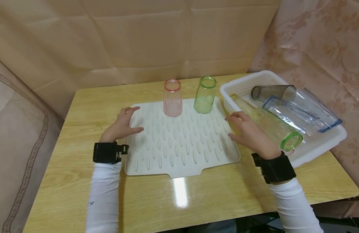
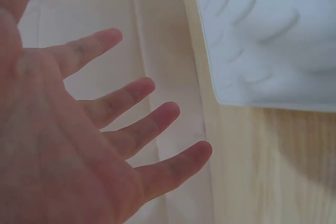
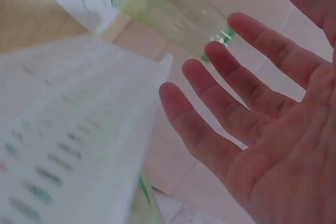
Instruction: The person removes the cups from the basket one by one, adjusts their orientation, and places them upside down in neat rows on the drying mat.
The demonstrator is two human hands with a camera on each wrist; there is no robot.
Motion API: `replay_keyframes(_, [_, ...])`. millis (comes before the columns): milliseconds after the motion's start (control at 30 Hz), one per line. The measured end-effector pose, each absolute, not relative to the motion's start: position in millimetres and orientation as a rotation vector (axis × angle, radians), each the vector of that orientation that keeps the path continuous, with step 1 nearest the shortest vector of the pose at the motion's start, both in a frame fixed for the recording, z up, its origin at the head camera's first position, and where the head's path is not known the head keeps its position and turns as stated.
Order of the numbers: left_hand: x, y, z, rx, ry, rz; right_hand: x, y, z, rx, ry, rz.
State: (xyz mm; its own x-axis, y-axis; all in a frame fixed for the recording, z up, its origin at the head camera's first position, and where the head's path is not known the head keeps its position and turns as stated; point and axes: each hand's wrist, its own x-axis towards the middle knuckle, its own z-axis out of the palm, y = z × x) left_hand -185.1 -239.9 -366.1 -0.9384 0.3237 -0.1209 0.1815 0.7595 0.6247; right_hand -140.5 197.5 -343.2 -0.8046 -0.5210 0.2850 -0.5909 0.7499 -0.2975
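Observation:
A white ridged drying mat (image 1: 179,142) lies on the wooden table between my two hands. Over its left edge is my left hand (image 1: 121,125), fingers spread and nothing held. My right hand (image 1: 250,133) hovers by the mat's right edge, beside the basket, its fingers apart and holding nothing, as the right wrist view confirms. Two glasses stand at the mat's back part: a pink-rimmed glass (image 1: 172,98) in the middle and a green-rimmed glass (image 1: 205,95) to its right. In the left wrist view the mat's corner (image 2: 252,51) shows past my fingers (image 2: 173,171).
A white plastic basket (image 1: 310,155) stands on the table's right side. Inside lie a grey glass (image 1: 272,92), blue-rimmed glasses (image 1: 293,111) and a green-rimmed yellowish glass (image 1: 272,129). A beige cloth (image 1: 138,38) hangs behind the table.

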Motion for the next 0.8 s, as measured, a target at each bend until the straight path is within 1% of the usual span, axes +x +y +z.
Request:
replay_keyframes(167, [-175, -243, -372, 0.407, 2.742, 0.953, -136, 205, -331, 0.859, -2.751, 0.494])
replay_keyframes(400, [-163, -234, -386, 0.431, 2.741, 0.986, -124, 224, -317, 0.775, -2.725, 0.497])
replay_keyframes(633, [-150, -233, -400, 0.399, 2.757, 1.026, -110, 254, -317, 0.708, -2.567, 0.494])
replay_keyframes(800, [-143, -239, -401, 0.371, 2.764, 1.049, -100, 268, -317, 0.601, -2.601, 0.501])
